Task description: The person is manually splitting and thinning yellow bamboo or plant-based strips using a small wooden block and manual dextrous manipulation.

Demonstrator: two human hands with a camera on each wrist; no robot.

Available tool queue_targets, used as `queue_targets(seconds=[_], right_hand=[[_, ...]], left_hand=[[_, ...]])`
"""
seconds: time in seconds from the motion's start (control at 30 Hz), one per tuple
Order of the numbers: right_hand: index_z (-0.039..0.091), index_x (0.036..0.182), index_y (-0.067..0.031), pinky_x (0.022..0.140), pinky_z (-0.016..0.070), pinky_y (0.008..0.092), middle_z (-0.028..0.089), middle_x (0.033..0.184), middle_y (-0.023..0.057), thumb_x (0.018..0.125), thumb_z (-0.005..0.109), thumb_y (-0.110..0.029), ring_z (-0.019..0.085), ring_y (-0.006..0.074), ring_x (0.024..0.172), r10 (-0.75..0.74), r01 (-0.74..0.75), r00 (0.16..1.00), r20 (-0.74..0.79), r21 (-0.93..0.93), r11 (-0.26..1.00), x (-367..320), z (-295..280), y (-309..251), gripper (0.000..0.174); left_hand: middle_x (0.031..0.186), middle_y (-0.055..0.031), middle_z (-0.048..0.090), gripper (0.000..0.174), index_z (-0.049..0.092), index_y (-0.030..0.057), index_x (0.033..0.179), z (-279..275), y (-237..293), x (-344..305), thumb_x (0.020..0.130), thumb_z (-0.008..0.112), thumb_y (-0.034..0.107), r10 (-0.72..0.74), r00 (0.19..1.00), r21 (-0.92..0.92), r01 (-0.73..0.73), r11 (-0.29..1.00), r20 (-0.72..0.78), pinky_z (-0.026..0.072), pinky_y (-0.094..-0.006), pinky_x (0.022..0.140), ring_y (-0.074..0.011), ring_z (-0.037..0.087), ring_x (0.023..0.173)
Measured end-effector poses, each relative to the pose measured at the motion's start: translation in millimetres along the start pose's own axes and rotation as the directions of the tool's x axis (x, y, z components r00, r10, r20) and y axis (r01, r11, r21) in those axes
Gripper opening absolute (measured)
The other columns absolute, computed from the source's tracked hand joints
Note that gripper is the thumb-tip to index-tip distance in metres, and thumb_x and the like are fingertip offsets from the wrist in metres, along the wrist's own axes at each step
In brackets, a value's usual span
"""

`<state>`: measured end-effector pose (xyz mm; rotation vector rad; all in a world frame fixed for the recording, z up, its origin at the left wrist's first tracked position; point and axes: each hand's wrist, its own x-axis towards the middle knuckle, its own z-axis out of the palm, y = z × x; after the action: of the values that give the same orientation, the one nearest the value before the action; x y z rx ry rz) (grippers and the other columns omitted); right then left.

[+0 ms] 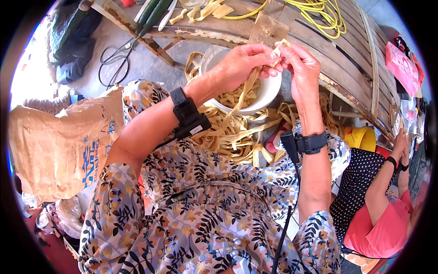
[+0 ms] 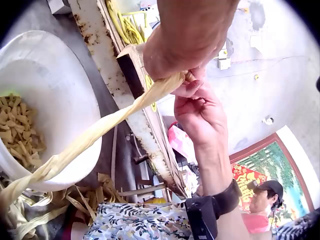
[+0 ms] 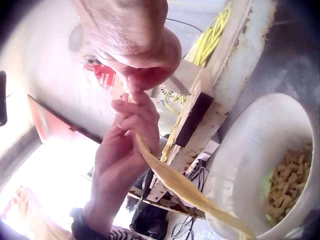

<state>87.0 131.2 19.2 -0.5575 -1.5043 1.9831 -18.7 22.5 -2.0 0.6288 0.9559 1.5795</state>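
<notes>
Above a white bucket (image 1: 272,93) my left hand (image 1: 242,64) and right hand (image 1: 302,65) meet at the end of a long pale-yellow strip (image 2: 112,120), which resembles tofu skin. The thumb and fingers of my left hand pinch the strip near its folded end. My right hand's fingertips grip the short tip poking up between the hands. From there the strip (image 3: 182,187) hangs slightly twisted past the bucket toward a heap of similar strips (image 1: 223,137). Small knotted pieces (image 2: 20,132) lie inside the bucket. Fingers partly hide the fold in both wrist views.
A slatted bench (image 1: 337,68) with rusty edges stands just beyond the hands, bearing a wooden block (image 1: 269,29) and coiled yellow cord (image 1: 326,16). A large brown paper sack (image 1: 59,146) is at left. Another person in a red top (image 1: 378,226) sits at right.
</notes>
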Motion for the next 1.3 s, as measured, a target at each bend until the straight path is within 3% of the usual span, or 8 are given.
queue_targets(seconds=[0.2,0.3,0.33,0.43,0.57,0.9,1.13,1.3], right_hand=[[0.062,0.091,0.0034,0.056,0.0400,0.0177,0.057,0.072,0.0020,0.079,0.062,-0.011,0.046,0.0056,0.060,0.095,-0.089,0.995,-0.022,0.214,0.973,7.5,-6.6,9.8,0.018],[0.062,0.092,0.0014,0.056,0.0404,0.0176,0.058,0.076,0.0012,0.079,0.064,-0.015,0.047,0.0050,0.063,0.031,-0.022,0.998,-0.046,0.188,0.982,11.6,-13.7,7.8,0.021],[0.062,0.093,0.0004,0.056,0.0405,0.0176,0.058,0.077,0.0008,0.078,0.064,-0.016,0.047,0.0048,0.064,-0.001,0.010,0.998,-0.055,0.163,0.987,12.3,-15.1,6.6,0.023],[0.062,0.095,-0.0035,0.055,0.0409,0.0177,0.058,0.080,0.0002,0.076,0.068,-0.021,0.048,0.0045,0.068,0.166,-0.172,0.979,-0.120,-0.040,0.984,3.4,-8.9,-0.5,0.026],[0.062,0.093,-0.0055,0.049,0.0366,0.0164,0.060,0.074,-0.0010,0.074,0.068,-0.015,0.046,0.0017,0.059,0.181,-0.149,0.975,0.130,-0.221,0.964,0.0,-10.3,1.7,0.022],[0.061,0.086,0.0019,0.043,0.0315,0.0161,0.054,0.063,-0.0005,0.075,0.065,-0.007,0.041,0.0022,0.049,0.148,-0.140,0.984,0.098,-0.084,0.987,-5.3,-8.6,-5.2,0.015],[0.060,0.084,0.0016,0.041,0.0307,0.0175,0.052,0.062,0.0001,0.077,0.065,-0.010,0.041,0.0037,0.048,0.163,-0.163,0.986,0.034,-0.013,0.987,8.1,-19.7,-10.6,0.015],[0.060,0.083,0.0007,0.044,0.0389,0.0177,0.057,0.066,0.0037,0.078,0.064,-0.014,0.049,0.0064,0.051,0.141,-0.140,0.983,-0.120,0.019,0.990,27.2,-35.3,-10.0,0.016]], left_hand=[[0.088,-0.0050,0.061,0.022,0.057,-0.0002,0.098,11.8,3.7,-3.4,0.089,0.048,0.018,0.119,0.986,0.162,-0.099,0.982,-0.115,0.0456,-0.0214,0.070,-0.0087,0.056,0.072],[0.084,-0.0055,0.063,0.020,0.060,0.0008,0.094,0.3,5.3,-5.5,0.088,0.049,0.015,0.168,0.986,0.384,-0.147,0.911,-0.021,0.0439,-0.0212,0.063,-0.0097,0.057,0.068],[0.084,-0.0052,0.062,0.020,0.060,0.0005,0.094,-3.1,5.6,-6.2,0.088,0.048,0.015,0.154,0.988,0.377,-0.138,0.916,-0.014,0.0437,-0.0211,0.062,-0.0096,0.057,0.067],[0.082,-0.0038,0.061,0.020,0.059,0.0005,0.094,-9.4,7.7,-5.9,0.089,0.047,0.016,0.114,0.993,0.376,-0.110,0.920,0.011,0.0427,-0.0204,0.062,-0.0084,0.055,0.066],[0.078,-0.0027,0.060,0.019,0.058,0.0009,0.092,-9.3,11.9,-9.7,0.089,0.047,0.016,0.052,0.998,0.433,-0.062,0.899,0.036,0.0418,-0.0197,0.061,-0.0076,0.053,0.065],[0.073,0.0010,0.054,0.021,0.058,0.0013,0.094,-14.7,17.9,-9.1,0.089,0.048,0.019,-0.094,0.988,0.217,0.066,0.974,0.121,0.0371,-0.0183,0.057,-0.0053,0.047,0.062],[0.073,0.0009,0.054,0.021,0.058,0.0015,0.094,-19.9,20.9,-5.8,0.089,0.047,0.019,-0.031,0.995,0.488,-0.018,0.873,0.091,0.0378,-0.0182,0.059,-0.0052,0.047,0.064],[0.069,0.0040,0.050,0.021,0.059,0.0017,0.090,-30.6,30.2,3.5,0.089,0.048,0.019,0.018,0.999,0.510,0.000,0.860,-0.030,0.0346,-0.0171,0.056,-0.0037,0.041,0.060]])
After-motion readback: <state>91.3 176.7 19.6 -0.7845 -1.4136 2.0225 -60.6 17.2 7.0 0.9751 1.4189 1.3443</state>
